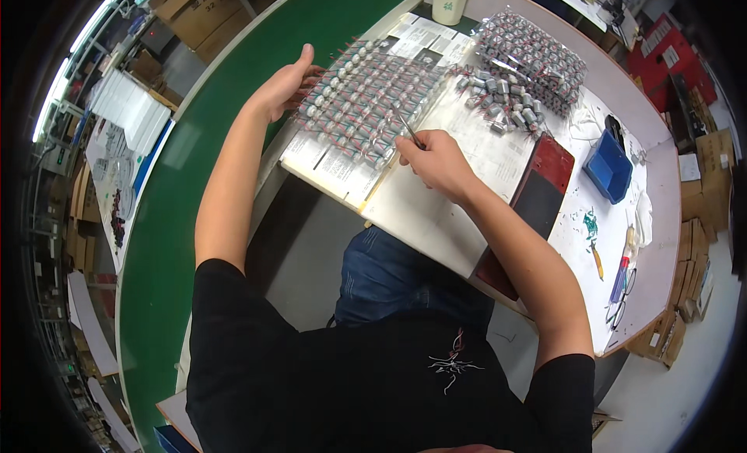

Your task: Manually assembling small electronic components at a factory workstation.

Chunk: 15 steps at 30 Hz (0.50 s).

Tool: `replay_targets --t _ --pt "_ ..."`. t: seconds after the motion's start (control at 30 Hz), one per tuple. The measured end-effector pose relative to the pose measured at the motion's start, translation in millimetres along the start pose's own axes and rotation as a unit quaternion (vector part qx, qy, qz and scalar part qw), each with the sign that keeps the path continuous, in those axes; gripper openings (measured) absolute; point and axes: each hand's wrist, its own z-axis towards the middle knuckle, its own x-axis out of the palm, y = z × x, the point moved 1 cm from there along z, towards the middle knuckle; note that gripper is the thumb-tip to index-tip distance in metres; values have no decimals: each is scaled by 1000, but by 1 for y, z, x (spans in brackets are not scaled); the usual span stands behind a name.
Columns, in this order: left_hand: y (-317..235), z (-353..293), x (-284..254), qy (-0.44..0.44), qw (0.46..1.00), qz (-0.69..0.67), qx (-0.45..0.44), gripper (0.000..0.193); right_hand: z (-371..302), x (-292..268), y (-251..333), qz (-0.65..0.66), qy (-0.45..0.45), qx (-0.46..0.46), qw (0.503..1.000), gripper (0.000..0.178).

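A clear plastic tray [366,103] lies in front of me, filled with rows of small silver cylindrical parts that have red and dark green wires. At its left edge is my left hand [284,83], thumb raised and fingers stretched out against the tray's side, partly hidden by it. My right hand [437,163] is closed around tweezers [410,129], whose thin tips point over the right part of the tray. Right of the tray sits a loose pile of silver cylinders [502,101] with wires. Behind that pile stands a stack of similar filled trays [533,52].
A red and black board [537,188] lies right of my right forearm. Beyond it are a blue bin [609,169], green wire bits [590,224], a yellow-handled tool [597,261] and glasses [622,301]. A pale cup [450,3] stands at the back; a green belt [167,219] runs left.
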Motion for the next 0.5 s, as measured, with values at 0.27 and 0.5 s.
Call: replay_targets --t 0.27,0.5 --pt "-23 12 8 -196 950 131 202 78 -55 -57 3 71 8 10 997 40" --pt "-129 77 81 26 896 341 283 69 -115 -93 -30 287 25 34 957 34"
